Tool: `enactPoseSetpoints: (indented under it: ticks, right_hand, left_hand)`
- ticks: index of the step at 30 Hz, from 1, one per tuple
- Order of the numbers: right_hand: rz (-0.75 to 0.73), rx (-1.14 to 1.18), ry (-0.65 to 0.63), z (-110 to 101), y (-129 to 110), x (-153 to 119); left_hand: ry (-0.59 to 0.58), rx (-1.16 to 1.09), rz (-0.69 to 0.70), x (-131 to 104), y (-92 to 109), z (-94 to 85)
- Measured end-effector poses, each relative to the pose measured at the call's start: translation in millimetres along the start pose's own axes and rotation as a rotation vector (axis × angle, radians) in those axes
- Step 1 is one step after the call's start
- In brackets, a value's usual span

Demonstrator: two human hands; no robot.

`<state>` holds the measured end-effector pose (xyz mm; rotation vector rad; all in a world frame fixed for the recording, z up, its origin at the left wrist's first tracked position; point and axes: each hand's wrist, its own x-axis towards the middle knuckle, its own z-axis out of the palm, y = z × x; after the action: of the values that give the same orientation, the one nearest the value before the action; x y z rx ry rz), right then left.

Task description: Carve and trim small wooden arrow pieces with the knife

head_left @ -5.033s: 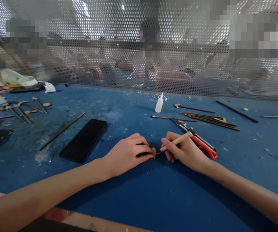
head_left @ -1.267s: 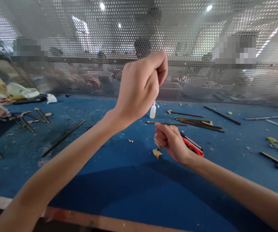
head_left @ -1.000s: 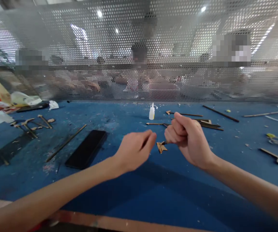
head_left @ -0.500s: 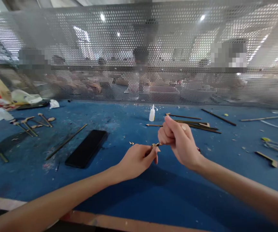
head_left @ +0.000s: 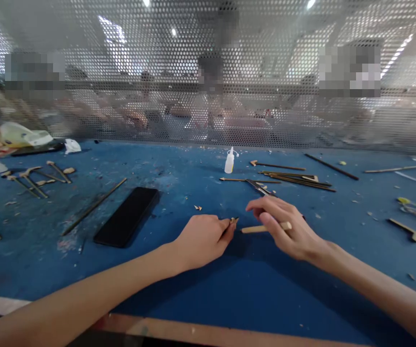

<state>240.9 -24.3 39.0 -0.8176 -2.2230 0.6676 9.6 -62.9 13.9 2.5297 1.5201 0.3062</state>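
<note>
Far left: plastic packaging (head_left: pixel 30 137) is heaped on the blue desk (head_left: pixel 208 301), with a crumpled white tissue (head_left: pixel 72 146) beside it.
Short sticks: several wooden-headed sticks (head_left: pixel 31 183) are scattered in a loose group in front of the packaging.
Long stick: one long stick (head_left: pixel 94 207) is laid slantwise between that group and the phone.
Phone: a black phone (head_left: pixel 126 217) is set flat, screen up, near the left forearm.
Left hand: a small wooden piece (head_left: pixel 233 220) is pinched at the fingertips of the left hand (head_left: pixel 200 241), its fingers clamped on it; most of the piece is hidden.
Chips: tiny wood chips (head_left: pixel 198 207) are strewn just beyond the left hand.
Glue: a white bottle (head_left: pixel 229 162) is stood upright farther back.
Right hand: a wooden-handled tool (head_left: pixel 254 230) is crossed by the thumb of the right hand (head_left: pixel 292 229), its tip pointed toward the wooden piece. The index finger is held apart from the thumb; whether the handle is gripped cannot be told.
Knife: a knife (head_left: pixel 260 187) is partly covered by the right hand.
Bundle: thin sticks (head_left: pixel 298 178) are gathered behind the knife.
Far right: a stick with an angled end (head_left: pixel 405 230) is seen well apart from the right hand.
</note>
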Motion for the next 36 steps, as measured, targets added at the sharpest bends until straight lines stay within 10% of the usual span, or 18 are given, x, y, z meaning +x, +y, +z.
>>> enactPoseSetpoints:
  ticks: [6, 17, 26, 36]
  right_hand:
    - [0.125, -0.041, 0.171, 7.6, 13.9, -5.4]
    - [-0.014, -0.138, 0.055, 14.0, 12.0, -7.6]
    - [0.097, -0.145, 0.047, 12.6, 12.7, -5.7]
    - [0.291, 0.182, -0.007, 12.3, 18.9, 2.6]
  left_hand:
    - [-0.13, 0.071, 0.088, 2.4, -11.5, -12.8]
    - [-0.161, -0.113, 0.118, 11.7, -20.5, -16.0]
    - [0.296, 0.418, 0.401, 4.6, -24.4, -7.1]
    - [0.288, 0.266, 0.484, -1.8, -28.3, -12.5]
